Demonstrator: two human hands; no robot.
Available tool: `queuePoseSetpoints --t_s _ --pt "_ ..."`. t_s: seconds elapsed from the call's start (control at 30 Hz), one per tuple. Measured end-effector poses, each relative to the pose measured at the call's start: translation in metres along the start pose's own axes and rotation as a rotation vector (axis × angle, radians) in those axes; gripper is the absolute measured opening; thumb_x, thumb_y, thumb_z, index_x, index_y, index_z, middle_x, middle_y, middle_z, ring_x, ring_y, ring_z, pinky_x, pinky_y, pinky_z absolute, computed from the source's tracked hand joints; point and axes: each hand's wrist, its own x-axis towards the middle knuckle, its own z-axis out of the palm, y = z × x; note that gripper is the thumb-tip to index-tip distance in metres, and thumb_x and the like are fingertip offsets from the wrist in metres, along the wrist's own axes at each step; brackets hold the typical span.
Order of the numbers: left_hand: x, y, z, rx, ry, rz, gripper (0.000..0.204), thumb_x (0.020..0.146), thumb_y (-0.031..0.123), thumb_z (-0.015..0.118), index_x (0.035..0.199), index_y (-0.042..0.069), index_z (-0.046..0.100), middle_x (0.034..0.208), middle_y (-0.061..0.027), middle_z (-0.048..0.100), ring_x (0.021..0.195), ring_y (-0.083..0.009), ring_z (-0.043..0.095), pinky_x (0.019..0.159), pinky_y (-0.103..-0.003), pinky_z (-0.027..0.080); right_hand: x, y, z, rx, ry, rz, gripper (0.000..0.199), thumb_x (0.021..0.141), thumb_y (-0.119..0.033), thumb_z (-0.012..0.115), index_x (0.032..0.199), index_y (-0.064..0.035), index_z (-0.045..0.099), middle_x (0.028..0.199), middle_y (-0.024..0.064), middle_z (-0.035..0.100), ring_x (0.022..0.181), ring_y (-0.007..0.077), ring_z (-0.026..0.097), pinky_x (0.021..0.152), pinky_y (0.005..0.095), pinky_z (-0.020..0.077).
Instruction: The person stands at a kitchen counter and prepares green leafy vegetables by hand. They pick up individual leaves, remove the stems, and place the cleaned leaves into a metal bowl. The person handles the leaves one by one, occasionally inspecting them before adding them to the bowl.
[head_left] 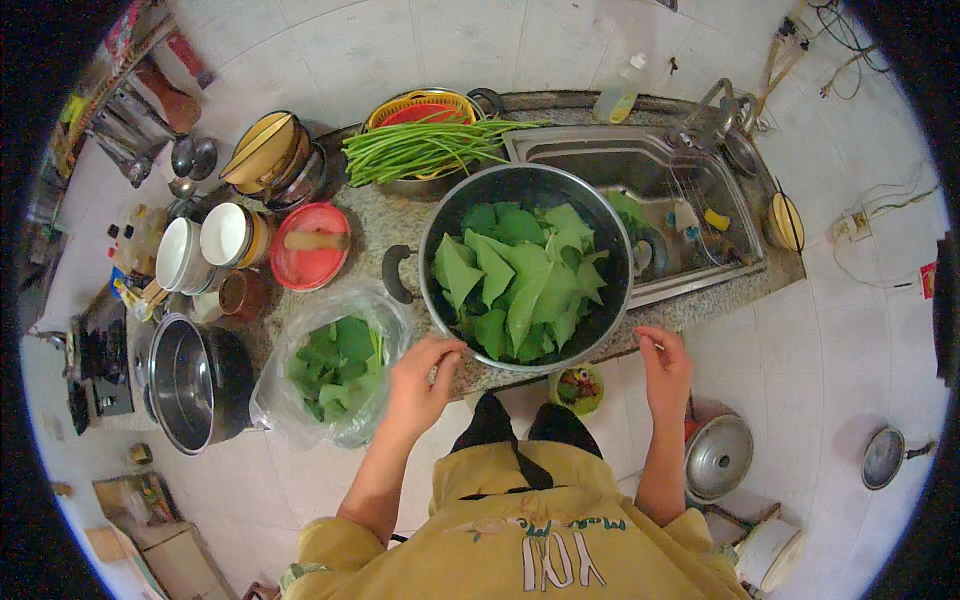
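A large dark pot (622,285) heaped with broad green leaves (525,275) stands partly over the sink's left end. My left hand (422,380) is at the pot's near-left rim, fingertips at or very close to it, thumb apart from the fingers; I cannot tell if it touches. My right hand (665,368) hovers to the right of the pot, apart from it, with loosely bent fingers and nothing visible in them. Beside my left hand lies an open clear plastic bag (275,395) with more green leaves (340,365) inside.
Long green stalks (425,150) lie across a yellow basket (420,100) behind the pot. The steel sink (580,150) is at right. Stacked bowls (178,252), a red lid (310,265) and an empty pot (185,385) stand left. A small bin (590,402) is below the counter.
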Motion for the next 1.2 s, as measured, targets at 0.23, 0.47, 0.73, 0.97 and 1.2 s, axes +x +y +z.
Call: queuePoseSetpoints --t_s 0.23,0.47,0.73,0.97,1.2 --pt "-0.016 -0.001 -0.005 -0.024 0.107 -0.223 0.01 0.077 0.0 0.054 0.086 0.001 0.058 0.077 -0.0111 0.058 0.068 -0.022 0.057 0.062 -0.028 0.045 0.022 0.014 -0.005 0.037 -0.001 0.05 0.013 0.081 -0.007 0.055 0.091 -0.0023 0.061 0.088 0.0038 0.06 0.081 0.0102 0.055 0.073 0.0224 0.0427" --pt "-0.002 0.02 0.021 0.147 0.143 -0.129 0.01 0.076 0.003 0.058 0.086 0.001 0.059 0.076 -0.0114 0.058 0.065 -0.0216 0.057 0.059 -0.028 0.045 0.056 0.017 0.002 0.075 -0.167 -0.033 0.013 0.077 -0.005 0.057 0.089 -0.0034 0.062 0.089 0.0067 0.061 0.081 0.015 0.057 0.072 0.0247 0.045" --pt "0.008 0.041 0.07 0.287 0.229 -0.221 0.007 0.073 0.005 0.061 0.078 0.0 0.06 0.069 -0.0111 0.058 0.059 -0.0209 0.057 0.054 -0.029 0.045 0.082 0.033 0.006 0.14 -0.386 -0.116 0.012 0.077 -0.006 0.057 0.088 -0.0035 0.061 0.085 0.0078 0.06 0.077 0.0173 0.058 0.07 0.0259 0.0457" --pt "0.015 0.038 0.081 0.247 0.091 -0.233 0.01 0.072 0.01 0.063 0.079 0.004 0.06 0.069 -0.0109 0.054 0.057 -0.0255 0.055 0.052 -0.033 0.044 0.102 -0.003 0.06 0.043 -0.441 -0.323 0.017 0.071 -0.009 0.064 0.087 -0.0039 0.061 0.081 0.0097 0.058 0.081 0.0249 0.055 0.076 0.0338 0.0428" --pt "0.034 0.029 0.071 0.171 0.077 -0.069 0.027 0.069 0.009 0.064 0.094 0.004 0.056 0.091 -0.0127 0.052 0.088 -0.0307 0.051 0.071 -0.036 0.043 0.109 -0.015 0.084 -0.053 -0.472 -0.466 0.013 0.071 -0.012 0.063 0.081 -0.0041 0.06 0.08 0.0103 0.058 0.081 0.0281 0.054 0.076 0.0348 0.0422"
